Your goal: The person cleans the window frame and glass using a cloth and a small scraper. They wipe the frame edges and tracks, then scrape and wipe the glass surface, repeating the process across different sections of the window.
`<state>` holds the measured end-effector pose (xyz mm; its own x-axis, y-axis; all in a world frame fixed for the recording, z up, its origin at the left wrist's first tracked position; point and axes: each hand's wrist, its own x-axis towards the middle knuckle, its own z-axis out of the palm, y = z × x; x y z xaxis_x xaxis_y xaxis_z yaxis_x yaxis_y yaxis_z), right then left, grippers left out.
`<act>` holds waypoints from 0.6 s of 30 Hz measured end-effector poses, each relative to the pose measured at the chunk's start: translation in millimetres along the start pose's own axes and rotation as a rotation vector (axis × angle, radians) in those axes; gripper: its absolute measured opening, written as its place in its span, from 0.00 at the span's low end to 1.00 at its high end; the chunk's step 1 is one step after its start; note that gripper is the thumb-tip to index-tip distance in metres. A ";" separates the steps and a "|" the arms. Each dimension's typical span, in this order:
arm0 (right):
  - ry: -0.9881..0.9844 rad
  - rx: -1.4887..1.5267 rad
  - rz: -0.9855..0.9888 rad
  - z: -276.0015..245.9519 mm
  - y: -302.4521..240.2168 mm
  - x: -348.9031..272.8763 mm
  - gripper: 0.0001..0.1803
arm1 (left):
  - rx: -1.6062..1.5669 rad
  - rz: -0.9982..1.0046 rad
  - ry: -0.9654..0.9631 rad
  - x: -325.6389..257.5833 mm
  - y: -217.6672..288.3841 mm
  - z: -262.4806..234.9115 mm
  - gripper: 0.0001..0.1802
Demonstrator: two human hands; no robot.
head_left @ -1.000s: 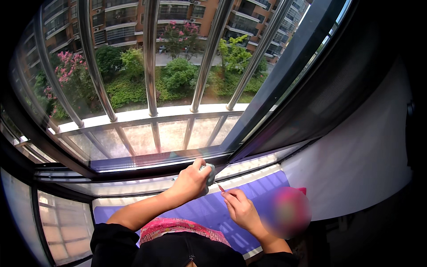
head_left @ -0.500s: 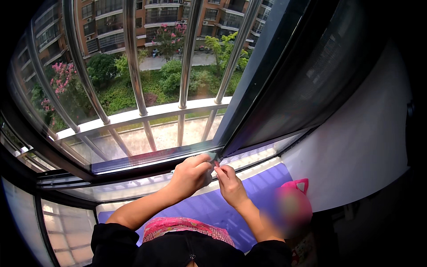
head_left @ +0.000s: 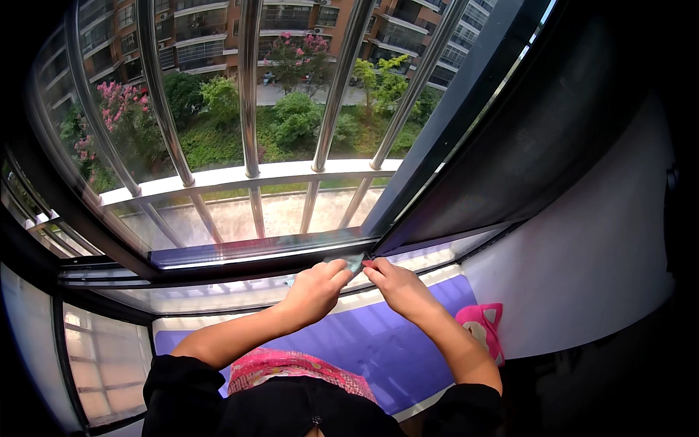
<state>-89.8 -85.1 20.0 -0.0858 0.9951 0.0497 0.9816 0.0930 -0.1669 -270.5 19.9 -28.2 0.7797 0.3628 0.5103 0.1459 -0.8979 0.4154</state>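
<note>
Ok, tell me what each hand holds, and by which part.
Left hand pinches a small pale cloth-like piece at its near end; right hand touches its other edge. Exact grip unclear.

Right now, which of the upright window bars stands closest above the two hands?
The fourth bar from the left: its lower end comes down nearest the left hand and right hand; the others stand farther off.

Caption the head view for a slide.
Both hands, left hand and right hand, pinch a small cloth at the window track.
</note>
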 end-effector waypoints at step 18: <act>0.696 1.063 0.576 86.3 -12.9 2.3 0.09 | 0.096 0.024 -0.095 3.8 -21.6 13.1 0.20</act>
<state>-117.4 -81.0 -62.7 0.6907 0.7094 0.1403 0.2242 -0.0255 -0.9742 -262.7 37.4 -45.2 0.8373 0.3195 0.4437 0.1806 -0.9276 0.3271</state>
